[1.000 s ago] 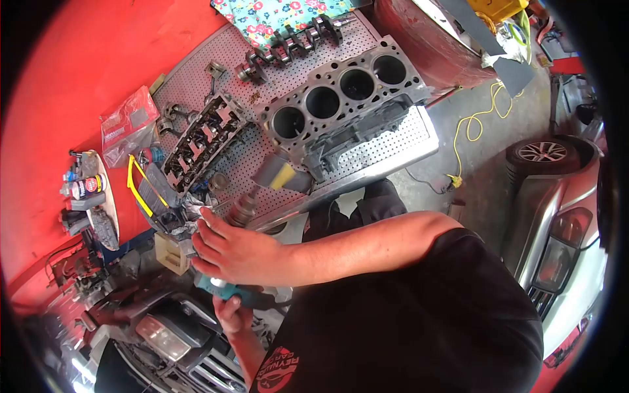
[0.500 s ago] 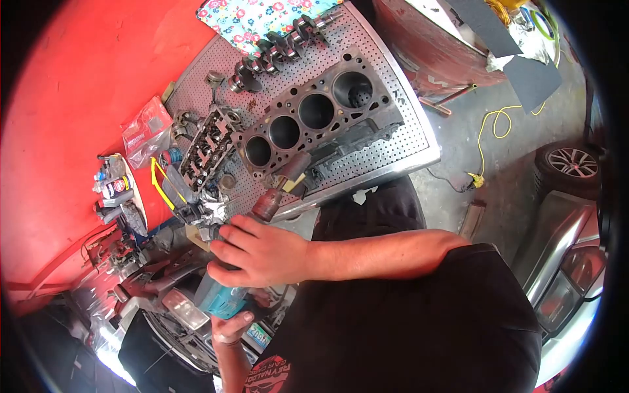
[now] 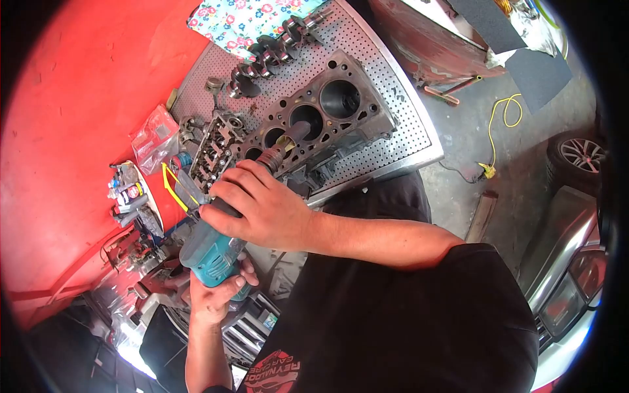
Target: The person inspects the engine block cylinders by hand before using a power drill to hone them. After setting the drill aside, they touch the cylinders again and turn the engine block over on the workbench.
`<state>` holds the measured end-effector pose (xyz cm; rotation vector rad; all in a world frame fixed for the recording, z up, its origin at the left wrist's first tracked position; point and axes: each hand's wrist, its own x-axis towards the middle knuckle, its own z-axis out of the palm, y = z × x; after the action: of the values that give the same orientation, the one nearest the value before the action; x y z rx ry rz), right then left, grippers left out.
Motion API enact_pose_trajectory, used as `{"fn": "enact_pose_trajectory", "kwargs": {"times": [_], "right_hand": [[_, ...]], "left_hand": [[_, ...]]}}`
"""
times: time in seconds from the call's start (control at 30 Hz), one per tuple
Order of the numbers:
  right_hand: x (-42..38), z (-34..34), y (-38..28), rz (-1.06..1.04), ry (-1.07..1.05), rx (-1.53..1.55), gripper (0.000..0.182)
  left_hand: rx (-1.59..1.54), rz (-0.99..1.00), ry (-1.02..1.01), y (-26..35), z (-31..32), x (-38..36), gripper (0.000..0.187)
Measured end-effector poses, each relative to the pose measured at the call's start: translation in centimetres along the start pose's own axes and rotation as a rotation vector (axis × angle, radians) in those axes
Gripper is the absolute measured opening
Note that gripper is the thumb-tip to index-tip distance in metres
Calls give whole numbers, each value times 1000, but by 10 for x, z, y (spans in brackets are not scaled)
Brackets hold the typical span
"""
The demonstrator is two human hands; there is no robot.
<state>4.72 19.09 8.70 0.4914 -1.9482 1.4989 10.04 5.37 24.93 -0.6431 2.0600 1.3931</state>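
- The power drill (image 3: 213,252) had risen and swung inward: a second earlier its dark attachment (image 3: 298,132) pointed past the near edge of the block, half a second earlier it reached the block's near left corner, and now it lay over the row of bores.
- That shift seemed to bring the tool into working place above the engine block (image 3: 337,128); whether the attachment's end had entered a bore or only hung above it, I could not tell.
- The right hand (image 3: 262,206) was closed over the drill's front part, fingers bent around it just behind the chuck (image 3: 270,158).
- The left hand (image 3: 219,291) was wrapped around the grip from below, thumb and fingers curled in; the trigger was hidden.
- The drill body was teal and grey and slanted upward to the right, off the near edge of the table (image 3: 406,141), with the attachment reaching in above it.
- The block sat toward the table's near right corner, its deck dull and brownish, its bores dark.
- The crankshaft (image 3: 268,56) lay behind it, beside the floral cloth (image 3: 252,19) at the far edge.
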Motion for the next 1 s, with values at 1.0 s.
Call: {"fn": "enact_pose_trajectory", "kwargs": {"times": [1.0], "right_hand": [[9,1,50,250,38,49,54]], "left_hand": [[478,-131,-79,68,10,72,11]]}}
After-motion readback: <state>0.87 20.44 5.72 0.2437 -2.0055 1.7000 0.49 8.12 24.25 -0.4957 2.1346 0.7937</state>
